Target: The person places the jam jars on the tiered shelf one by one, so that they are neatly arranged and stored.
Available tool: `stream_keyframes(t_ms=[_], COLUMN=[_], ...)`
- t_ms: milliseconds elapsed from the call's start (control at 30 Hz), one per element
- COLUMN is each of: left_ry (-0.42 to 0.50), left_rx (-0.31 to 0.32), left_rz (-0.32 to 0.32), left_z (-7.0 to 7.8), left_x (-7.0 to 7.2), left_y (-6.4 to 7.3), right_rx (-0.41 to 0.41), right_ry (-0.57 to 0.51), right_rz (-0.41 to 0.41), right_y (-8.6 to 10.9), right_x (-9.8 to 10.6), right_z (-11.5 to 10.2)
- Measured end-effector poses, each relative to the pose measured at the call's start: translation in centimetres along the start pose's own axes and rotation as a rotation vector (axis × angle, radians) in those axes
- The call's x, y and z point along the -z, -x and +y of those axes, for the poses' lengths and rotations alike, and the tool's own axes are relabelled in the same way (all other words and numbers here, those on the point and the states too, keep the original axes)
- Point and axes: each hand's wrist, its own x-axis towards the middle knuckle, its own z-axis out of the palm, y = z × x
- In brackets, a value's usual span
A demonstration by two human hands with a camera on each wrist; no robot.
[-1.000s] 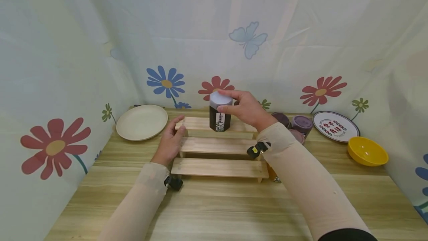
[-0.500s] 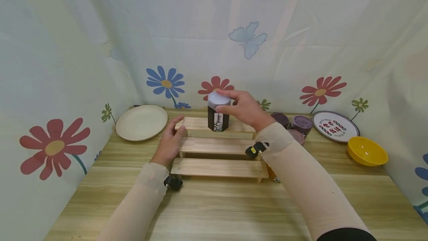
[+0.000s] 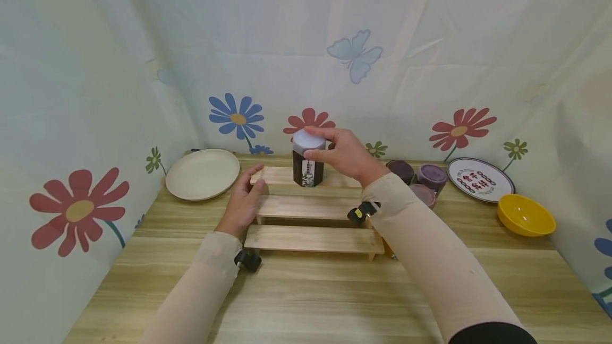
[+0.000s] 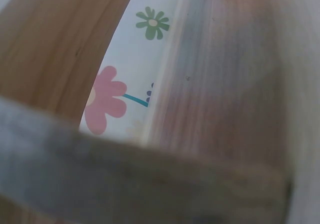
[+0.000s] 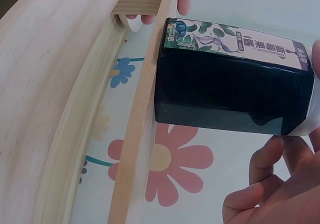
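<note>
A dark, several-sided jam jar (image 3: 307, 169) with a pale lid stands upright on the top board of a three-step wooden rack (image 3: 313, 239). My right hand (image 3: 348, 155) grips it by the lid from the right, with thumb and fingers on either side. In the right wrist view the jam jar (image 5: 232, 79) shows a printed label with leaves and characters, and its base meets the board's edge. My left hand (image 3: 241, 203) holds the left end of the rack's top board. The left wrist view shows only the rack's boards (image 4: 225, 84), close and blurred.
Several dark and purple lidded jars (image 3: 432, 175) stand right of the rack, partly behind my right sleeve. Further right are a patterned plate (image 3: 480, 179) and a yellow bowl (image 3: 526, 216). A cream plate (image 3: 203, 174) lies at the back left, and a flowered curtain surrounds the table.
My right hand has slid the jam jar a little to the left along the top board. My left hand stays at the board's end.
</note>
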Motion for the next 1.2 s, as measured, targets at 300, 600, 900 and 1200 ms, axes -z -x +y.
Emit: stream_keyframes(t_ms=[300,600,900,1200], left_ry=[0.007,0.013,-0.016,-0.011], left_rx=[0.035,0.032,0.063,0.009], left_rz=[-0.023,-0.031,-0.019,-0.004], left_z=[0.4,3.4,0.8,0.1], left_x=[0.1,-0.1,-0.1,0.0], left_y=[0.0,1.2,0.0,0.0], right_rx=[-0.012,0.011,0.035,0.038], right_ry=[0.027,-0.007,-0.007,-0.019], right_rz=[-0.002,-0.009,-0.013,-0.016], right_y=[-0.2,-0.7,-0.8,-0.8], right_x=[-0.3,-0.6,-0.7,-0.8], right_z=[-0.4,-0.2,-0.3,-0.3])
